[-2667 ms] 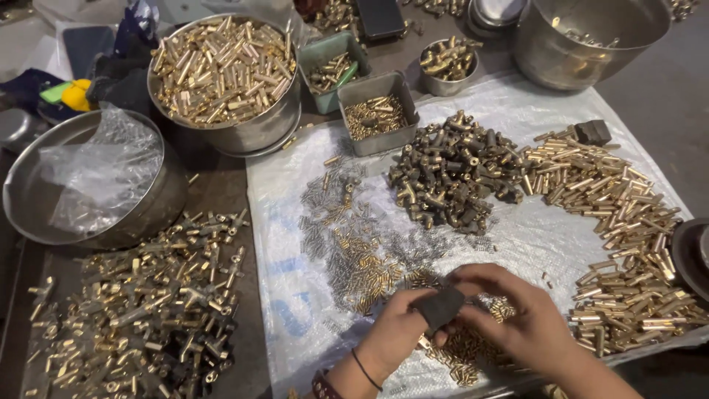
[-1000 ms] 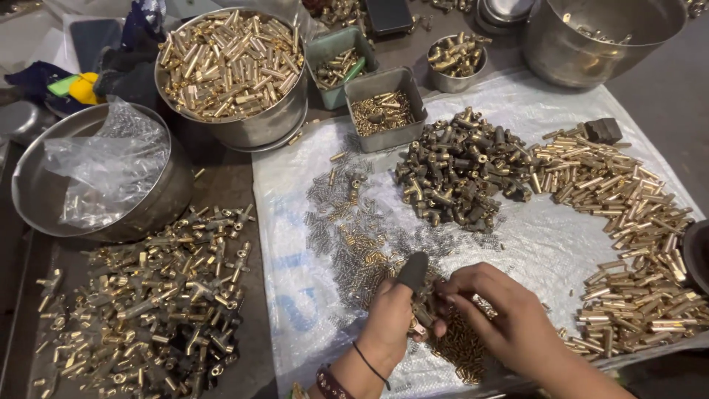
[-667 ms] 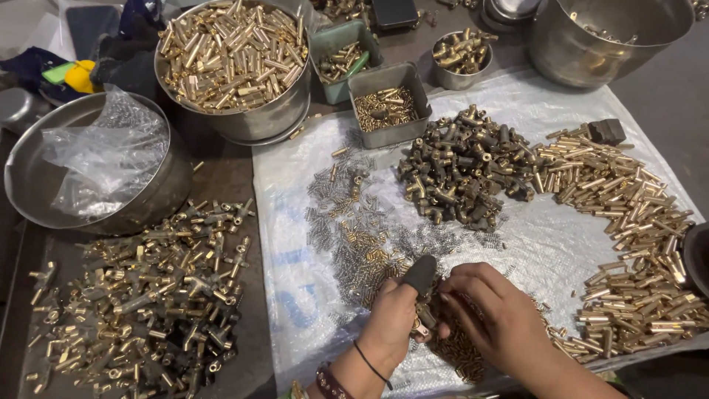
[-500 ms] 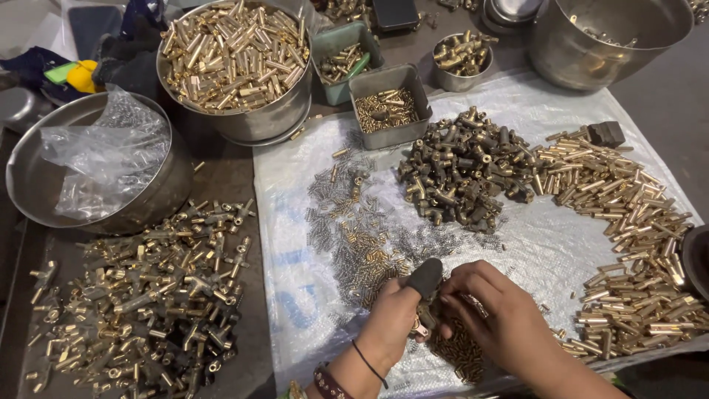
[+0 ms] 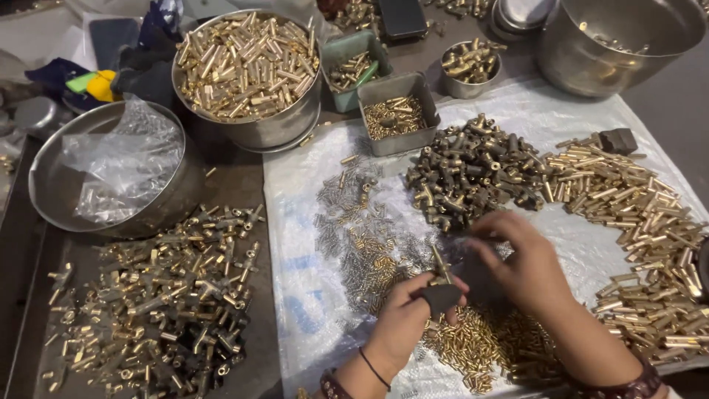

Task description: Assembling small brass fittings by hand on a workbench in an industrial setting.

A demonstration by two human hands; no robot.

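Note:
My left hand grips a small dark block with a thin brass piece standing up from it. My right hand hovers just to its right, fingers curled and blurred, their tips near the brass piece; whether it holds anything does not show. Under both hands lies a heap of small brass pins on a white plastic sheet. Small springs and tiny brass parts are scattered just beyond my left hand.
A pile of dark tee fittings and a band of brass tubes lie beyond. Brass fittings cover the left. At the back stand a bowl of brass tubes, a bowl with a plastic bag, small bins and a steel pot.
My right hand has come off the dark block and lifted to its right. A brass piece now stands up from the block in my left hand.

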